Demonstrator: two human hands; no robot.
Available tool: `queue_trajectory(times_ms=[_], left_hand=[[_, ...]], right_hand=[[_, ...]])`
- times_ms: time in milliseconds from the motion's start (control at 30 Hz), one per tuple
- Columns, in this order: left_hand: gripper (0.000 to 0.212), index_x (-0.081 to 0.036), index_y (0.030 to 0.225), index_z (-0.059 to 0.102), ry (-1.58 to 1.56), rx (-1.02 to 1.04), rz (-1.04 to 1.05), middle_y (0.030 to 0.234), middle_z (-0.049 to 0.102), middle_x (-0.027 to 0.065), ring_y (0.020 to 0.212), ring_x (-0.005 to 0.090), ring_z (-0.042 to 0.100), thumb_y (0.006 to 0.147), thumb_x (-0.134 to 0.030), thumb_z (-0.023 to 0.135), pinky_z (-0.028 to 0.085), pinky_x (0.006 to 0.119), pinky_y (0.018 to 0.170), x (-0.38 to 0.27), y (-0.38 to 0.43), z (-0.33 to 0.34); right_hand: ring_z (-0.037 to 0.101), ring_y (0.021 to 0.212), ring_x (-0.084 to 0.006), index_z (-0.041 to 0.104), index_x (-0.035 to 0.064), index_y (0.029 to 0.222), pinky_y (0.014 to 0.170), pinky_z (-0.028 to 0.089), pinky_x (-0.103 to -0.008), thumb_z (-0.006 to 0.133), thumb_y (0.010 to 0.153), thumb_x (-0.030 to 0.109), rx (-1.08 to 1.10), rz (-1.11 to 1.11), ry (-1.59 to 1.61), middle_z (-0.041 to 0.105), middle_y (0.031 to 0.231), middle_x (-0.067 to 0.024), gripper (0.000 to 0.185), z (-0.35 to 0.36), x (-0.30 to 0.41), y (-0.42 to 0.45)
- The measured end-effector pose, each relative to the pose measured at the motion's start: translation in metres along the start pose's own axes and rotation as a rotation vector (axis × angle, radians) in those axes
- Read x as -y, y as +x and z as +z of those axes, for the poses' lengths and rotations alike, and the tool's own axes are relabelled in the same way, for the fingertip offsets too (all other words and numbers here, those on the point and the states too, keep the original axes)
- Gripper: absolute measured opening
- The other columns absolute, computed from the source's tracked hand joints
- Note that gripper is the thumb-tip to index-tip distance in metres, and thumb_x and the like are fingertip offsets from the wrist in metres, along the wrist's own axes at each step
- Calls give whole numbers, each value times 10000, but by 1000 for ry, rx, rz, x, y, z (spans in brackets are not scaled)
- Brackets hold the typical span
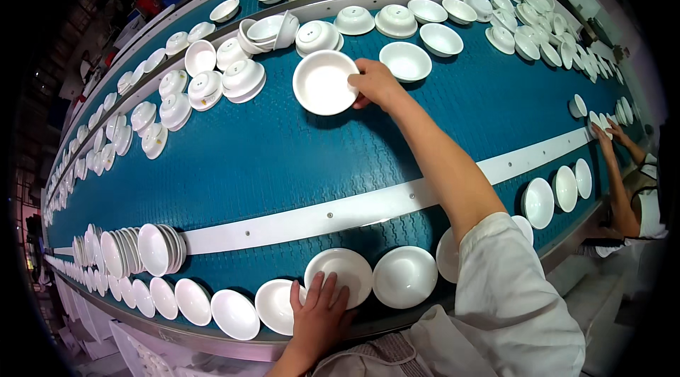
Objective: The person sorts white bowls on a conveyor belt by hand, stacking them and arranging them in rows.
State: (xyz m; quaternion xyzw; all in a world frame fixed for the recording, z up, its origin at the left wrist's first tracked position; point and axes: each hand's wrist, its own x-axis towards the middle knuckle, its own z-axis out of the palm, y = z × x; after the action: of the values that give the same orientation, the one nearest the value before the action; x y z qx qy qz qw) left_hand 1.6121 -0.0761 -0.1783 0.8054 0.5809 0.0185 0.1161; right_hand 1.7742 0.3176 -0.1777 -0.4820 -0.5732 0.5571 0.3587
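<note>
My right hand (376,84) grips the rim of a white ceramic bowl (325,83), holding it above the wide blue conveyor belt (239,164) with its inside facing the camera. Just beyond that hand a white bowl (405,61) stands upright on the belt. Near the front edge, my left hand (321,313) lies with its fingers spread over a white bowl (345,271) in the front row; whether it grips the rim I cannot tell. Its fingers also overlap the neighbouring bowl (276,305) on the left. To the right sits another white bowl (405,277).
A white metal divider (297,223) with screws separates the wide belt from the front lane. Nested bowls (159,249) lean at its left end. Upside-down bowls (241,79) cluster along the far rail (319,2). At the far right a co-worker's hands (605,133) touch bowls.
</note>
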Motion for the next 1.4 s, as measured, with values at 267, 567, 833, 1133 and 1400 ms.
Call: queue_trajectory(times_ms=[267, 567, 833, 1133, 1400], left_hand=[[497, -119, 1087, 671, -105, -11, 82, 1321, 530, 114, 1281, 315, 444, 644, -312, 788, 241, 559, 1065, -2, 2, -27], [612, -33, 1215, 576, 8, -201, -266, 1334, 493, 161, 1285, 367, 407, 672, -233, 778, 230, 585, 1053, -62, 54, 4], [173, -36, 896, 583, -52, -179, -302, 1011, 606, 127, 1143, 330, 503, 810, -168, 656, 229, 553, 1067, -69, 85, 17], [365, -6, 984, 637, 75, -205, -331, 1187, 565, 157, 1226, 355, 442, 834, -340, 643, 167, 600, 1079, -94, 83, 14], [449, -28, 1141, 582, 142, -454, -225, 1291, 511, 165, 1268, 382, 413, 811, -321, 662, 190, 601, 1057, -173, 124, 20]], right_hand=[[676, 580, -275, 620, -93, 995, 497, 553, -373, 486, 908, 243, -404, 101, -652, 674, 775, -209, 372, -159, -21, 12], [629, 885, -306, 654, 50, 1069, 755, 498, -410, 737, 788, 327, 714, -326, -885, 623, 970, -118, 403, -103, -6, -167], [629, 802, -393, 602, 1, 886, 734, 504, -477, 607, 864, 228, 443, -351, -910, 637, 839, -199, 229, -141, -67, -212], [613, 939, -264, 702, 65, 900, 1083, 329, -514, 790, 688, 291, 455, -402, -1020, 654, 837, -96, 322, -227, -63, -300], [598, 874, -250, 655, 77, 1001, 1075, 326, -517, 728, 766, 189, 151, -488, -807, 618, 817, -65, 270, -202, -94, -308]])
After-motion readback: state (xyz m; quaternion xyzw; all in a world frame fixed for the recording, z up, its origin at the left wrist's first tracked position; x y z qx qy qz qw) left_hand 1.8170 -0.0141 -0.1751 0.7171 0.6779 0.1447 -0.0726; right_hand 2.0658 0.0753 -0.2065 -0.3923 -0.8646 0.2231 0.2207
